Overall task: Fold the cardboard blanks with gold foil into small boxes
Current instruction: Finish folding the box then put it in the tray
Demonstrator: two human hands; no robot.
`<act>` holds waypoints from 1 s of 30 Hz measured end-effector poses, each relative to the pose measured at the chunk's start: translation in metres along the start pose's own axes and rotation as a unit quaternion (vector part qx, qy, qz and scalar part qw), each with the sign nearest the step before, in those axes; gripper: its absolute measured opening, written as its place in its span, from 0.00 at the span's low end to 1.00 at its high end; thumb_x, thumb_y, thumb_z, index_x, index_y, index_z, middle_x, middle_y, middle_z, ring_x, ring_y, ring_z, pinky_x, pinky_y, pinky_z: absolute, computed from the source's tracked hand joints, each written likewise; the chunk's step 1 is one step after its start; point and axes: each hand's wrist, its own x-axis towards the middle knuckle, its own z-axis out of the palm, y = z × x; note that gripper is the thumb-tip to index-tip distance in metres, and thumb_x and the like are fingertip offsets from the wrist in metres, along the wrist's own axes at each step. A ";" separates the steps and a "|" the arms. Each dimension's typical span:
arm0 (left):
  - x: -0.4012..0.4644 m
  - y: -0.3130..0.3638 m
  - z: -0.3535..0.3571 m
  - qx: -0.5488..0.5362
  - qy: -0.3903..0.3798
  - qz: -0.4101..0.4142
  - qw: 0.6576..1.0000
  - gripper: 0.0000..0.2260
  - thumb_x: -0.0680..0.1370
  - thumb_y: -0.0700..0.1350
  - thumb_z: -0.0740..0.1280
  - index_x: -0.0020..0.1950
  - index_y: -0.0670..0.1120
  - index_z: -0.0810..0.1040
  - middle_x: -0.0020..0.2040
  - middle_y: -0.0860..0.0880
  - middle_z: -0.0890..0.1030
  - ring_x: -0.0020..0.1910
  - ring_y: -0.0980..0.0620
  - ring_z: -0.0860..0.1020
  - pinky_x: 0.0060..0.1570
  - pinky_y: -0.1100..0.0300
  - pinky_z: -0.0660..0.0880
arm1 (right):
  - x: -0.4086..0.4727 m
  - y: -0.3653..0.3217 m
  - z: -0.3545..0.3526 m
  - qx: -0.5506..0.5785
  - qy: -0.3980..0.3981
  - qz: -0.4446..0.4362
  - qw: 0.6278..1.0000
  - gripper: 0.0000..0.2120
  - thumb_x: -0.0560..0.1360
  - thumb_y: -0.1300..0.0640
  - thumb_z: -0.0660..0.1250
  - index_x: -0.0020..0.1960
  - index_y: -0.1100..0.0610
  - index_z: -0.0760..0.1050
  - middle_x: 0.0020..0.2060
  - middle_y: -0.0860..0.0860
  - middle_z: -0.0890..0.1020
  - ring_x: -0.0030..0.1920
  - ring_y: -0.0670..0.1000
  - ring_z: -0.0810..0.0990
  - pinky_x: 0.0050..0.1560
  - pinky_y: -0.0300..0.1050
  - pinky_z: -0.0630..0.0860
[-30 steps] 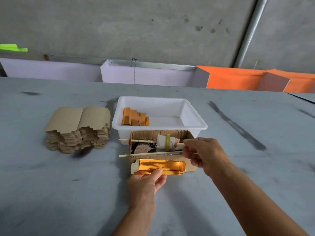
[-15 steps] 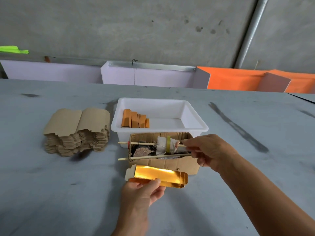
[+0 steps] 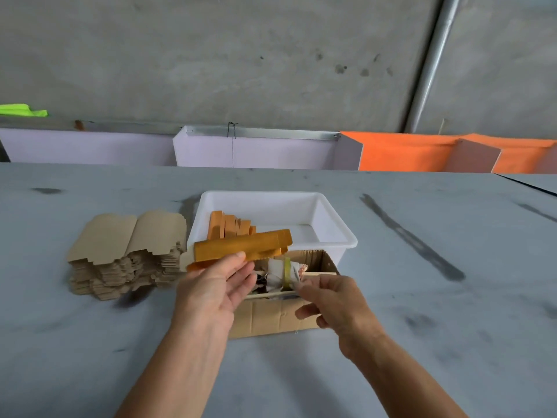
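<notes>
My left hand (image 3: 215, 286) holds a folded gold-foil box (image 3: 242, 248) by its lower edge, raised over the near rim of the white tub (image 3: 337, 227). Several finished gold boxes (image 3: 229, 228) stand in the tub's left side. My right hand (image 3: 334, 300) is curled at the right end of the small cardboard jig box (image 3: 271, 316), fingertips at a thin wooden stick (image 3: 319, 275) laid across it. A stack of flat brown cardboard blanks (image 3: 126, 251) lies to the left.
The jig box holds a taped white bundle (image 3: 284, 274) and dark scraps. Purple and orange partitions (image 3: 401, 152) line the grey table's far edge, with a concrete wall and a pipe behind them.
My left hand has lifted the gold box from in front of the jig up and over it toward the tub. My right hand stays at the jig's right end.
</notes>
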 end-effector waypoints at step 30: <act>0.052 -0.010 0.033 0.118 0.005 -0.012 0.993 0.10 0.71 0.34 0.71 0.50 0.42 0.76 0.44 0.44 0.82 0.42 0.50 0.81 0.53 0.43 0.74 | 0.018 0.006 0.019 -0.380 0.099 -0.216 0.894 0.08 0.78 0.56 0.60 0.44 0.58 0.75 0.51 0.48 0.77 0.46 0.53 0.79 0.49 0.48 0.75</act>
